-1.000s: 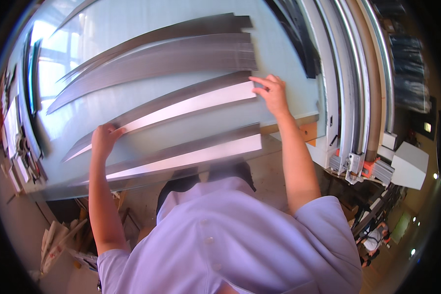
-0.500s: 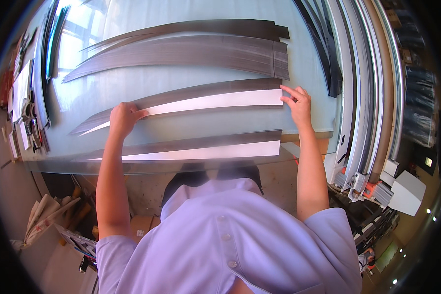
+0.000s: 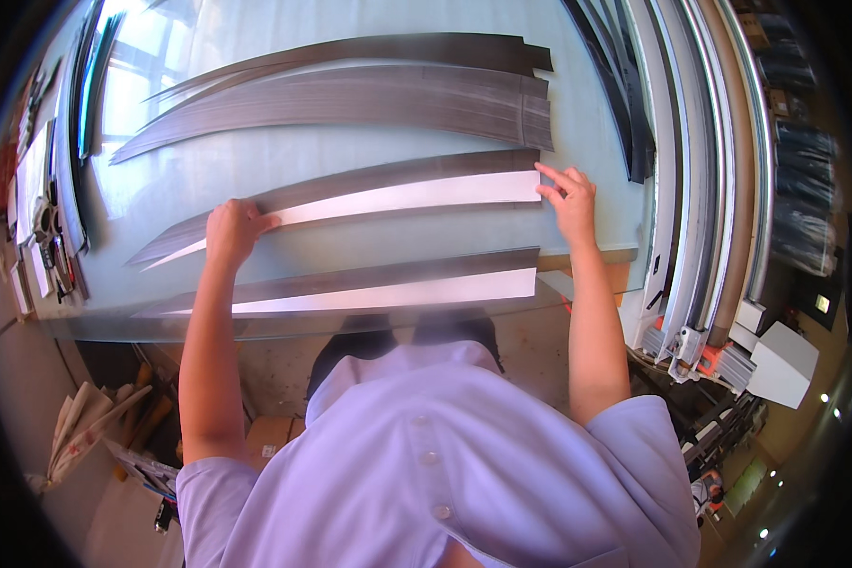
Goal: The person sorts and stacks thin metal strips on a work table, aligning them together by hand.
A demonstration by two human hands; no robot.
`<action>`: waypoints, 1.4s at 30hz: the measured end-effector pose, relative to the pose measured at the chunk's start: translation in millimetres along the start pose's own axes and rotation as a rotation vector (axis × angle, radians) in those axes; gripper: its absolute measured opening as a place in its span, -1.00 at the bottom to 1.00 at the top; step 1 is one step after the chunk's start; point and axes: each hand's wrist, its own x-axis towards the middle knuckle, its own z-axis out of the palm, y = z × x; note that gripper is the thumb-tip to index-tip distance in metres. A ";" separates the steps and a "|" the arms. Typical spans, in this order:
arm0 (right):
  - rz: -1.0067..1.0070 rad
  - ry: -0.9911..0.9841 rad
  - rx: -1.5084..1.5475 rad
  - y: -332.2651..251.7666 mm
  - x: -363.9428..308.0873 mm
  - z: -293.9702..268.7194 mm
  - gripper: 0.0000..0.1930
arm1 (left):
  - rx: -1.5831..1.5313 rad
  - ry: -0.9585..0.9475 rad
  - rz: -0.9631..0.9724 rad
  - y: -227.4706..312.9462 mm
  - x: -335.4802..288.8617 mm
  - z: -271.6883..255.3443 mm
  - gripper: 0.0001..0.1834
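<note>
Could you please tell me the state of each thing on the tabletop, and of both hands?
Left hand: curled at the middle strip's tapered part; grip unclear
Right hand: open, at that strip's right end
Middle dark-and-white strip: lying lengthwise, touched
Nearest dark-and-white strip: lying, untouched
Far grey-brown strips: lying together, untouched
Black strips: lying at the right
Tabletop: glossy, reflecting light

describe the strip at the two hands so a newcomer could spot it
On the pale, shiny table, look between the left hand and right hand. The long dark strip there tapers leftward, with a white wedge along it. A similar strip lies nearer the lilac shirt, but only this one has both hands at it.
</note>
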 end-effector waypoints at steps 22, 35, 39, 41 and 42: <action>-0.226 0.144 -0.304 -87.7 24.3 94.7 -0.22 | 0.197 0.025 0.063 7.4 -8.1 10.4 -0.57; -0.118 0.205 -0.421 -47.6 22.8 66.2 -0.26 | 0.428 0.041 -0.115 -54.7 -9.5 -30.4 -0.52; -0.125 0.224 -0.435 -46.8 23.6 66.7 -0.26 | 0.481 0.078 -0.234 -113.3 -3.5 -53.1 -0.52; -0.129 0.235 -0.437 -45.7 22.8 66.8 -0.25 | 0.463 0.135 -0.272 -146.3 -1.8 -65.7 -0.51; -0.132 0.233 -0.436 -46.1 23.0 67.6 -0.26 | 0.435 0.184 -0.274 -168.4 -2.4 -66.2 -0.50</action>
